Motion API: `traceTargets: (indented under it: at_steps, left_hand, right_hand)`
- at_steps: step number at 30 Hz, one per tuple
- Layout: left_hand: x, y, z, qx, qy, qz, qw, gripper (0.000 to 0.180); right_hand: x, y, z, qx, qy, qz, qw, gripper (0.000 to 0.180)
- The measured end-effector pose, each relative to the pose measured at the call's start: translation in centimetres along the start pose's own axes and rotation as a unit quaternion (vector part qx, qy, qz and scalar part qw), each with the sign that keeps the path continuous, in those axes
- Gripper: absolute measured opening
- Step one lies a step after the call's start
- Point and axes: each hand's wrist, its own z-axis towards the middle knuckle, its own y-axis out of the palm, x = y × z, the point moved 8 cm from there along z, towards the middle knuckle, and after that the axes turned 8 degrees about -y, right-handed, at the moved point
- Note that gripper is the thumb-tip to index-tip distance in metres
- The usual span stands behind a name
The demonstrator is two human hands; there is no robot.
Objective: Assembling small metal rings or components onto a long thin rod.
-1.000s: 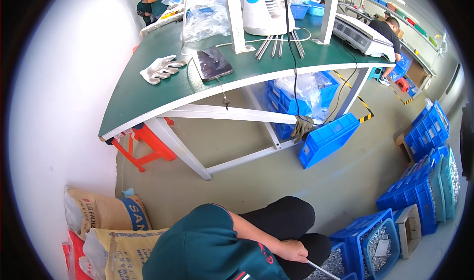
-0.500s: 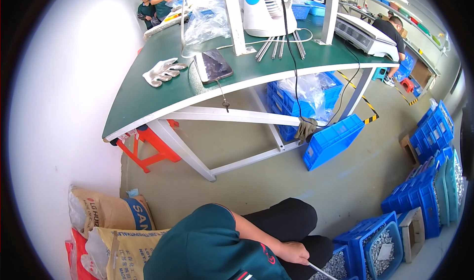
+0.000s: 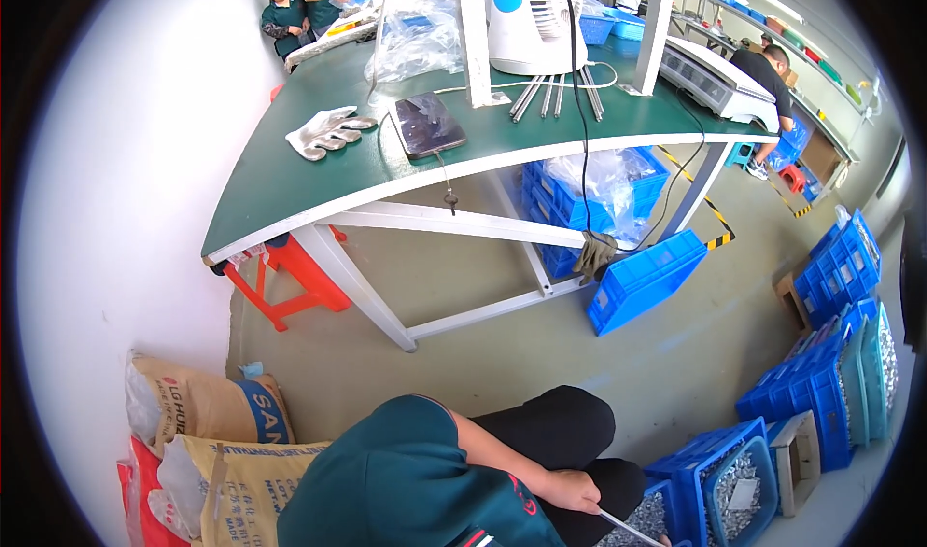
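My left hand [image 3: 573, 492] is closed around one end of a thin silvery rod [image 3: 623, 525], in front of my dark-trousered knees [image 3: 555, 421]. The rod slants down to the right, toward the lower edge of the picture. A small bit of my right hand [image 3: 664, 540] shows at that edge beside the rod's far end; its fingers are mostly out of the picture. Just past the rod stands a blue crate [image 3: 656, 508] of small silvery metal parts. Beside it is another blue crate [image 3: 690, 460], with a lighter blue basket [image 3: 770, 494] of similar parts leaning against it.
Ahead is a green-topped table [image 3: 261, 195] with a glove [image 3: 330, 134], a phone [image 3: 427, 125], several metal rods [image 3: 557, 98], a fan [image 3: 534, 26] and a scale [image 3: 715, 79]. Sacks [image 3: 208, 402] lie at left. More blue crates [image 3: 797, 383] line the right. Other people work farther back.
The view has shifted slightly. A bit of my right hand now shows at the lower edge by the rod. My left hand keeps its hold on the rod.
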Motion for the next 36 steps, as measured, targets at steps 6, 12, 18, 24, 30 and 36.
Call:
traceTargets:
  at_steps: [6, 12, 18, 24, 30, 36]
  left_hand:
    - [0.2, 0.1, -0.2, 0.001, 0.005, 0.001, 1.0, 0.035]
    - [0.1, 0.3, -0.3, 0.0, 0.005, 0.005, 1.0, 0.036]
    - [-0.1, 0.2, -0.2, 0.004, 0.008, 0.015, 1.0, 0.036]
    - [-0.1, 0.3, -0.2, 0.014, 0.017, 0.018, 1.0, 0.036]
    - [0.0, 0.2, -0.3, 0.012, 0.009, 0.026, 1.0, 0.036]
    - [0.2, 0.3, -0.4, 0.01, 0.016, 0.015, 1.0, 0.035]
  right_hand:
    - [1.8, -1.8, -0.2, 0.051, -0.01, 0.108, 0.993, 0.025]
    - [2.2, -4.8, 0.6, 0.062, 0.005, 0.118, 0.991, 0.023]
    - [-1.8, -3.3, -0.2, 0.055, -0.034, 0.135, 0.989, 0.023]
    - [-0.9, -3.2, 1.2, -0.021, -0.034, 0.192, 0.98, 0.02]
    - [-2.8, -1.4, 0.2, -0.028, -0.088, 0.203, 0.975, 0.01]
    - [-2.4, -0.3, -0.5, 0.016, -0.095, -0.022, 0.995, 0.009]
